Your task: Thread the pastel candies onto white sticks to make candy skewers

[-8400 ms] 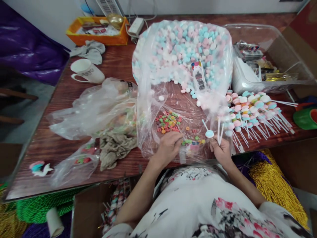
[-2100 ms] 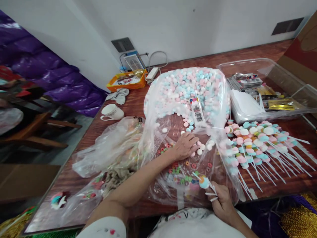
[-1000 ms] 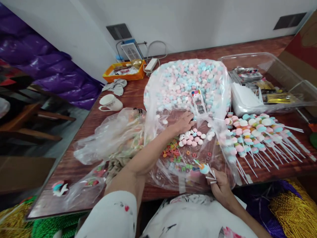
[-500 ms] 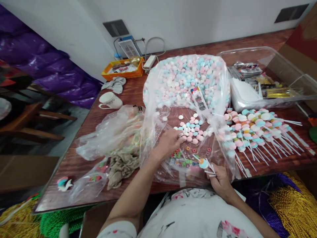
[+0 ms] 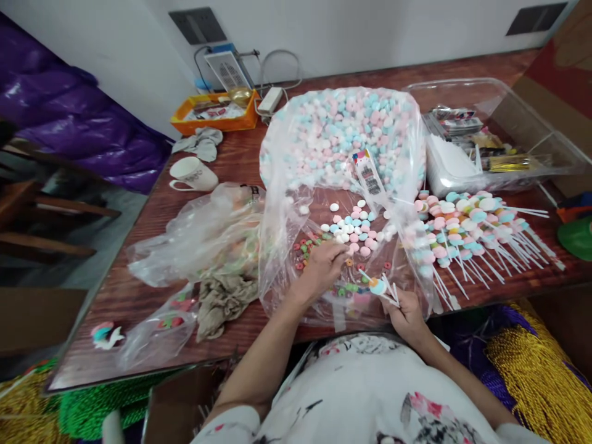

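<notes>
- Two hands work at the table's 6 o'clock edge: your left hand [image 5: 324,266] pinches into the ring candies [image 5: 309,250].
- Your right hand [image 5: 406,313] grips a part-loaded candy skewer [image 5: 377,286], spare sticks alongside.
- Loose marshmallows [image 5: 354,227] lie at 12 o'clock of both.

Wooden tabletop [image 5: 139,296], contents. Large clear bag [image 5: 342,129] of pink, blue and white sweets, mouth spread open toward the person. Left hand [image 5: 321,268] rested inside the mouth, among loose ring sweets [image 5: 308,250]. Right hand [image 5: 407,311] gripped white sticks [image 5: 391,295], one bearing a blue sweet. Finished skewers [image 5: 467,225] lay in a row to the right. White mug [image 5: 192,174], orange tray [image 5: 213,114], clear box [image 5: 490,142] further back.
</notes>
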{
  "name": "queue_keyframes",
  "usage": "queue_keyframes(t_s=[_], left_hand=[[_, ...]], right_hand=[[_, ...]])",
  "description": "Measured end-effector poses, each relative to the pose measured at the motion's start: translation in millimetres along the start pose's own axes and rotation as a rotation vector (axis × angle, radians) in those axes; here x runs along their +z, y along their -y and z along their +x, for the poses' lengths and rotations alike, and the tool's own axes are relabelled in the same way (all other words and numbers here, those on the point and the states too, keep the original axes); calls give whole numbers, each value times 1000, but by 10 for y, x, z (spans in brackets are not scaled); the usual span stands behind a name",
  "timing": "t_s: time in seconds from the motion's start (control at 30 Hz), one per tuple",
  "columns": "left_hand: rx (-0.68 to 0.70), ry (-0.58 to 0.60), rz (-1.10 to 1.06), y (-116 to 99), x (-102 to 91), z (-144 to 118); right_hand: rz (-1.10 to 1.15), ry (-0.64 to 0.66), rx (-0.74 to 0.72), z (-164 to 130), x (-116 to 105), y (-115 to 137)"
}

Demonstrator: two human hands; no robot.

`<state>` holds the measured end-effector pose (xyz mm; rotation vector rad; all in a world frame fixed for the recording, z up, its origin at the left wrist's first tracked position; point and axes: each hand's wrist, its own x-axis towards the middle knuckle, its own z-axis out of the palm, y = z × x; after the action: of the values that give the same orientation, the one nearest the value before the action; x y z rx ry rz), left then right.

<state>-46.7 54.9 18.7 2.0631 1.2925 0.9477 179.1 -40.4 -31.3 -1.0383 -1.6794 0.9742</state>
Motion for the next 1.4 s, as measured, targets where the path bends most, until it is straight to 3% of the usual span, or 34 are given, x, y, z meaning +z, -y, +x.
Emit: queue_keyframes(t_s=[0.2,0.37,0.67,0.83,1.03,1.4], left_hand=[[-467,-210,-896,-409,-135,-262],[-586,-260,-1208,-485,-114,-359],[-604,-237,-1208,-604,78,-340],[-652,-334,-1321,-534,96,-346],[-709,-367,-1290,-444,148,-375],[-577,-128,-1131,-524,187,-386]], right_hand=[[-45,28,-14,-4,-8,17],[-81,74,-87,-4,4,11],[-126,86,-85,-20,8,10],[-92,64,-75,-1,3,36],[-123,70,-56,6,6,43],[-84,65,-20,28,1,82]])
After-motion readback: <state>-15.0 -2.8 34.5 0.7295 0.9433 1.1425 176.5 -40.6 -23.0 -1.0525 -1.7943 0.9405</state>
